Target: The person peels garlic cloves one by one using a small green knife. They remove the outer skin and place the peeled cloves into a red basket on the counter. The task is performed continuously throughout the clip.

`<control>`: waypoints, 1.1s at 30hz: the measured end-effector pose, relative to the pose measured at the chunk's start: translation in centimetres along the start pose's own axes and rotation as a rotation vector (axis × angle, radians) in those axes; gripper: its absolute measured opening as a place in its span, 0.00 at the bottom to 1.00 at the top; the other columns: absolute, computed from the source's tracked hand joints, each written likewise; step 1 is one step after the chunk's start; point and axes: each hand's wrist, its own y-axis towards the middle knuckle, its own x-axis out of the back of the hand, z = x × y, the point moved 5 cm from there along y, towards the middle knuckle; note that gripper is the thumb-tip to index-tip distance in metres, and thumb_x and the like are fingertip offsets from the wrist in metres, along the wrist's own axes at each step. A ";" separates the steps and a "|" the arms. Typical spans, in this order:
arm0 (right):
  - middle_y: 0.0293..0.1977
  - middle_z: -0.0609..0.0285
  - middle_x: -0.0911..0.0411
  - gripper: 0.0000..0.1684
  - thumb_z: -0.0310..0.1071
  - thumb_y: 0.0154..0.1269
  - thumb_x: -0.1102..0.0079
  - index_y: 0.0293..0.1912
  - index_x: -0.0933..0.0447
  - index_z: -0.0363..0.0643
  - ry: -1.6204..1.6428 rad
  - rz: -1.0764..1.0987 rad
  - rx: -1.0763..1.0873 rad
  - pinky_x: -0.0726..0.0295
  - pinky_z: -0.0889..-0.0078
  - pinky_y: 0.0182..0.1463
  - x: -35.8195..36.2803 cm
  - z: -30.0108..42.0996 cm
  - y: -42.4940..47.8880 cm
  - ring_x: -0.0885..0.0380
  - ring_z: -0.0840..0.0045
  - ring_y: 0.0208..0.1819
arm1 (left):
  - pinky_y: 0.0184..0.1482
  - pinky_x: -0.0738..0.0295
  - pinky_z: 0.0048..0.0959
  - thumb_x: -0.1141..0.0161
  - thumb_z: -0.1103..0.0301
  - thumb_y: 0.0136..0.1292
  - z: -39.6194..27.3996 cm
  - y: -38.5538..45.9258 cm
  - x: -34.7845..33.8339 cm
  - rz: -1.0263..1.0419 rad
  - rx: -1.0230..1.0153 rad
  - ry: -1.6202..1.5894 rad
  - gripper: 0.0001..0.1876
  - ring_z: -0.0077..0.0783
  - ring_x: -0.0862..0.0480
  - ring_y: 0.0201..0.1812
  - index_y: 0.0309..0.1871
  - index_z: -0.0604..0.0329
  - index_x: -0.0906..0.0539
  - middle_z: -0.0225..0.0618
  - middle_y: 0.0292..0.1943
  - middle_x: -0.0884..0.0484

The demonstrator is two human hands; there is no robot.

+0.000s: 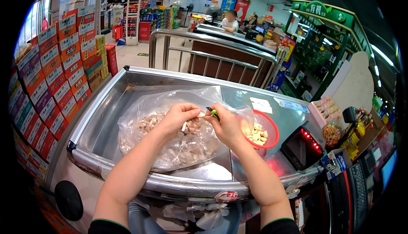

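Observation:
My left hand (178, 118) pinches a pale garlic clove (201, 114) between thumb and fingertips. A small knife with a green and black handle (214, 114) sits in my right hand (227, 125), whose fingertips are close to the clove; whether they touch it is hard to tell. Both hands are above a large clear plastic bag (134, 109) spread on the metal counter. Garlic skins (148, 120) and what look like unpeeled garlic pieces lie in it. To the right of my right hand stands a red plastic basket (272, 132) holding peeled garlic cloves (258, 135).
The metal checkout counter (95, 132) has a raised rim. A barcode scanner (304, 148) with red lights stands at its right. Stacked cartons (60, 74) line the left side. Beyond the steel railing (210, 58), a person (230, 23) sits at another counter.

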 end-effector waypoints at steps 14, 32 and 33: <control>0.29 0.50 0.25 0.15 0.39 0.63 0.44 0.39 0.29 0.36 -0.074 0.173 -0.195 0.28 0.66 0.37 -1.4 -1.2 -0.4 0.25 0.61 0.32 | 0.22 0.23 0.23 0.45 0.70 0.63 1.4 0.7 2.2 -0.134 0.080 -0.140 0.05 0.21 0.23 0.22 0.34 0.61 0.23 0.30 0.23 0.24; 0.32 0.51 0.24 0.22 0.54 0.65 0.52 0.36 0.30 0.42 -0.230 0.223 -0.109 0.29 0.54 0.36 -3.2 -3.1 -1.2 0.24 0.53 0.36 | 0.23 0.28 0.17 0.43 0.69 0.62 0.4 0.5 0.6 -0.090 -0.039 0.024 0.06 0.18 0.24 0.24 0.34 0.63 0.22 0.31 0.26 0.22; 0.32 0.50 0.24 0.22 0.54 0.65 0.52 0.36 0.30 0.42 -0.219 0.231 -0.068 0.29 0.54 0.36 -3.5 -2.6 -1.0 0.24 0.53 0.35 | 0.23 0.28 0.16 0.43 0.69 0.62 0.4 0.4 0.7 -0.094 -0.030 0.012 0.06 0.18 0.24 0.25 0.34 0.63 0.22 0.31 0.26 0.22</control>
